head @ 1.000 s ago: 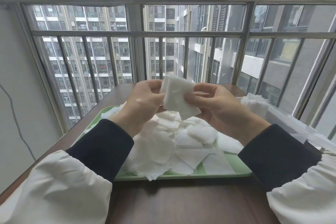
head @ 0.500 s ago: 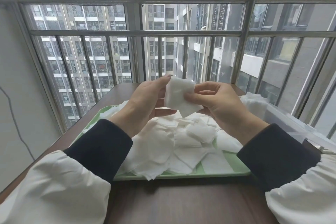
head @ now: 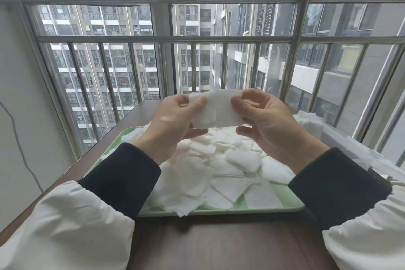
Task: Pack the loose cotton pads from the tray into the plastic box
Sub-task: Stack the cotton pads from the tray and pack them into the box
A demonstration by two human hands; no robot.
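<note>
Pad [head: 215, 109] pinched between left hand [head: 173, 126] and right hand [head: 271, 125], above tray [head: 285, 206].

The held cotton pad [head: 215, 108] is plain white, no print. The loose pads [head: 219, 171] are the same white. The tray [head: 241, 211] is pale green, unpatterned. The tabletop [head: 219, 245] is dark brown with wood grain. My cuffs [head: 122, 173] are black and my oversleeves [head: 65, 226] white. The plastic box [head: 350, 147] seems clear to frosted; the view is poor there. The window railing [head: 166, 39] is silver-grey.
</note>
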